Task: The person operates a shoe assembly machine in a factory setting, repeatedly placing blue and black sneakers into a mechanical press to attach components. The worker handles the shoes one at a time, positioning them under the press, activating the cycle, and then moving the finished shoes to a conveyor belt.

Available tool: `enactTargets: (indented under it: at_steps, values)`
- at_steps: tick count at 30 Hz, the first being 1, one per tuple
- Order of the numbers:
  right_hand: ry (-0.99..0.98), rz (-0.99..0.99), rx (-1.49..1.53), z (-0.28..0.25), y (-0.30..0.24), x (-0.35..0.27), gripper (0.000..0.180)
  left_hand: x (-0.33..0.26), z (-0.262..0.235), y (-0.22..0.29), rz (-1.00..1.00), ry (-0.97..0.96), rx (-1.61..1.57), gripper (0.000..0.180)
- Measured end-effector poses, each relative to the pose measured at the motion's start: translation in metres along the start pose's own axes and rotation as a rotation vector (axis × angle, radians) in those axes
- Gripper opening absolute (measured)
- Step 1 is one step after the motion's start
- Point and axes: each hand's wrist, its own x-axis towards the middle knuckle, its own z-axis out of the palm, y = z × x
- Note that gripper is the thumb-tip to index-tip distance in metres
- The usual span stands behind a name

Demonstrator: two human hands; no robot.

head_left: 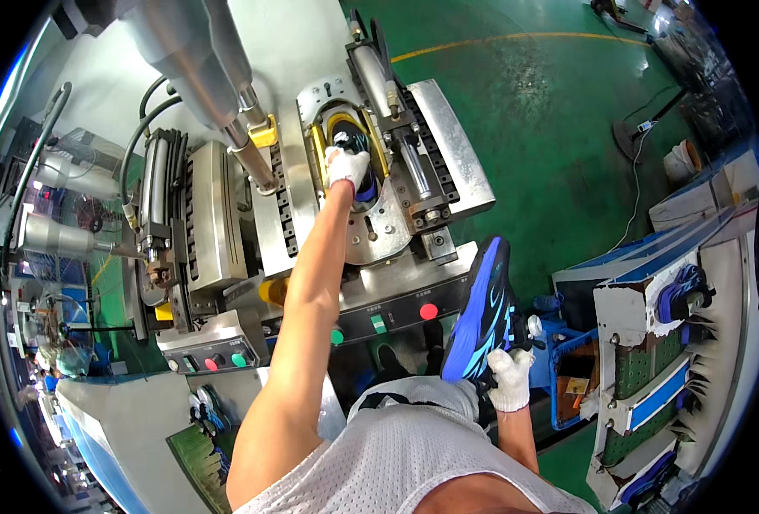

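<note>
**Two shoes in hand at the press**

Left hand (pixel 348 165), white-gloved, stretched far forward and pressed down on a dark shoe (pixel 358 146) seated in the yellow-rimmed cradle (pixel 318 154) of the press machine (pixel 379 171); fingers curled over the shoe, though whether closed around it or merely resting cannot be told. Right hand (pixel 511 377), also gloved, drawn back close to the body and clamped on the heel end of a blue shoe with black stripes (pixel 482 308), held upright with the toe pointing up. Just below the left forearm, a control panel with red and green buttons (pixel 396 319). Right of the right hand, a blue-and-white rack (pixel 645 343) carrying more shoes.

Possible trouble: fingers inside the cradle while clamp cylinders (pixel 413 163) sit on either side of it, so pinching if the machine cycles. Forearm passing right over the buttons, so an accidental press. One-handed grip on the upright blue shoe, so slipping or knocking the panel edge.
</note>
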Motion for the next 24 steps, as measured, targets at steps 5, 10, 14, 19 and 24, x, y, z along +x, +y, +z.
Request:
enactTargets:
  at_steps: [5,10,14,19,24]
  values:
    - [0.003,0.092,-0.006,0.037,-0.017,0.017,0.055,-0.019,-0.093,0.030,-0.061,-0.269,-0.412,0.072]
    - [-0.230,-0.150,-0.165,0.116,-0.040,0.066,0.037,-0.145,-0.222,0.016,0.177,-0.176,-0.466,0.056]
    - [-0.561,-0.254,-0.347,0.230,-0.081,0.143,0.050,-0.245,-0.288,-0.058,0.144,-0.325,-0.436,0.058]
    - [-0.107,-0.482,-1.502,0.338,-0.035,0.305,0.053,-0.369,-0.325,-0.175,-0.185,-0.412,-0.323,0.063]
    - [-0.070,-0.766,-1.583,0.362,0.021,0.359,0.052,-0.478,-0.318,-0.258,-0.903,-0.127,-0.059,0.068]
